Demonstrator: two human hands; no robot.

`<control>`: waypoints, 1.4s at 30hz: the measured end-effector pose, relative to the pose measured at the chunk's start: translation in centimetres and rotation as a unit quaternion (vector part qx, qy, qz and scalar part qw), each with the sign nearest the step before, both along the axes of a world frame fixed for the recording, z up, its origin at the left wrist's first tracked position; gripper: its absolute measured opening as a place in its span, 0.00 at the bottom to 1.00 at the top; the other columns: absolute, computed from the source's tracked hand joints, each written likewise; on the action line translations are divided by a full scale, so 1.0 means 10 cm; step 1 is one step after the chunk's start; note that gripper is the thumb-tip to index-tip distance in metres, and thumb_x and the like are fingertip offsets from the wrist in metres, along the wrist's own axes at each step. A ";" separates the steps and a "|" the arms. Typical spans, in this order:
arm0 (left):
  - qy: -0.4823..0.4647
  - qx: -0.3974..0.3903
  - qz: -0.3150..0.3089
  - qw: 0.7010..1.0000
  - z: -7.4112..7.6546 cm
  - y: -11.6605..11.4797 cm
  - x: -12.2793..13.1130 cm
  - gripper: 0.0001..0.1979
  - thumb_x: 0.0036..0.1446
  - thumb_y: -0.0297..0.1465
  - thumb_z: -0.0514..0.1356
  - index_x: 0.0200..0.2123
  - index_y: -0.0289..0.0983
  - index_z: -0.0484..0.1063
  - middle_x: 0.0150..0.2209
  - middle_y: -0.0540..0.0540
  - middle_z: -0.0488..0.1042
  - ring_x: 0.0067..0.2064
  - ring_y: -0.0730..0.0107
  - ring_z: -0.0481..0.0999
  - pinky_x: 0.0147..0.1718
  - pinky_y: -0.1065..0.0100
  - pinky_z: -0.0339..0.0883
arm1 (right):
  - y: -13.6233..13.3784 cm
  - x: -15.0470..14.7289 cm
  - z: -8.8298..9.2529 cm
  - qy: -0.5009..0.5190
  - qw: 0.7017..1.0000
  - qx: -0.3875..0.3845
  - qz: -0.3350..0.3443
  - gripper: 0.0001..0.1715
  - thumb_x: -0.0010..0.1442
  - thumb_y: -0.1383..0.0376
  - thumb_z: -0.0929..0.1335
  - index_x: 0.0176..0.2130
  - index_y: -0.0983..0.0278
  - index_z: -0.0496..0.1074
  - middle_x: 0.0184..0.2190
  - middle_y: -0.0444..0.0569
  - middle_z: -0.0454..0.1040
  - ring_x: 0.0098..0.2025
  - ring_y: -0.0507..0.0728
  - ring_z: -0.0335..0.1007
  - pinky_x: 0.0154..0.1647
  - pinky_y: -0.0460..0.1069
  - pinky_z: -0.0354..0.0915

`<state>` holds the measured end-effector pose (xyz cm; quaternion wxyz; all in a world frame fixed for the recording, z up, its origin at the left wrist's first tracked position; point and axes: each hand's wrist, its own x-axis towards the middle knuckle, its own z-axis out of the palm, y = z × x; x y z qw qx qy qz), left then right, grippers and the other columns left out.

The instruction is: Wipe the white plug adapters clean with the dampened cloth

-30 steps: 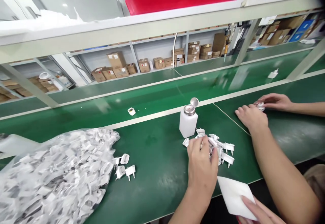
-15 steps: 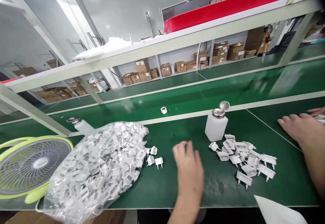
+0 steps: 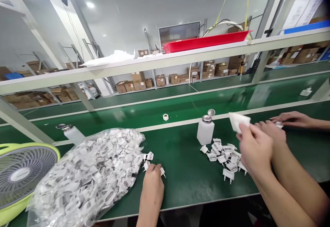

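Plug pieces: main pile sits just in front and to the right of the white bottle; a few more are well left of it, next to the plastic bag.
Left hand: a second ago it was in the main pile, now it's way left of the bottle at those loose bits. Fingers bunched, but I can't tell if the grip has one.
Right hand: grip closed on a white pad, which has come up from down by the bench edge to right of the bottle, near a co-worker's hands.
Bag side: looks like the handling has shifted here, pile left alone imo.
Fan hub: far left of the bottle, some marking, unreadable.
Cartons: behind the bottle, labels too small to read.
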<state>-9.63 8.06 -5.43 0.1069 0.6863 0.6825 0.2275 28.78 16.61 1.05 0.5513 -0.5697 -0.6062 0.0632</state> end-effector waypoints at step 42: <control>-0.236 -0.035 -0.142 0.961 -0.22 -0.35 0.53 0.18 0.59 0.24 0.61 0.52 0.39 0.79 0.50 0.39 0.80 0.53 0.50 0.75 0.54 0.53 0.70 | 0.22 -0.37 0.47 -0.400 0.909 -0.066 0.100 0.24 0.71 0.62 0.57 0.52 0.61 0.79 0.49 0.53 0.74 0.39 0.58 0.73 0.34 0.51 0.63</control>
